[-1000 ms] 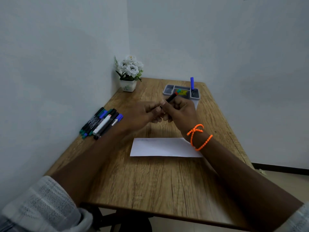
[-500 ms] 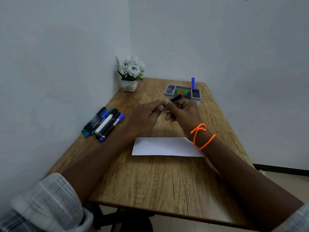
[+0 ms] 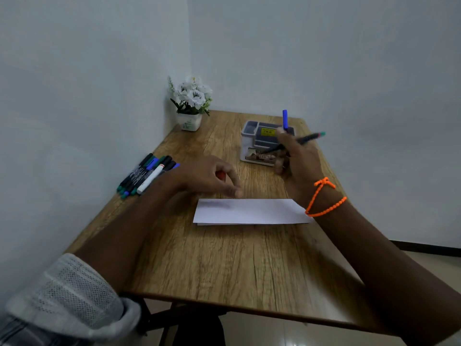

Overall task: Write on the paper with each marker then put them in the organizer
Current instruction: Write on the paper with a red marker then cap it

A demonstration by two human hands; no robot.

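Right hand [image 3: 298, 161] is raised above the far right part of the table [image 3: 224, 260], its fingers curled round a black marker [image 3: 303, 140] whose green end points right, past the table's right edge. Left hand [image 3: 207, 177] hovers just beyond the far edge of the paper [image 3: 249, 211], fingers curled loosely around a small red cap [image 3: 220, 175]; one fingertip reaches almost to the paper's far edge, though whether it touches the wood is unclear.

That paper lies flat near the middle of the table, its long side running left to right, and its right end slips under the right wrist, which wears an orange bracelet [image 3: 324, 198]. Bare wood stretches between the paper and the near edge.

Behind the right hand stands a grey organizer [image 3: 252, 136] near the far edge, with a blue marker [image 3: 285, 119] upright in its right compartment. A bundle of markers [image 3: 146, 174] lies along the left edge beside the wall, well apart from the paper. A white flower pot [image 3: 190, 106] sits in the far left corner.
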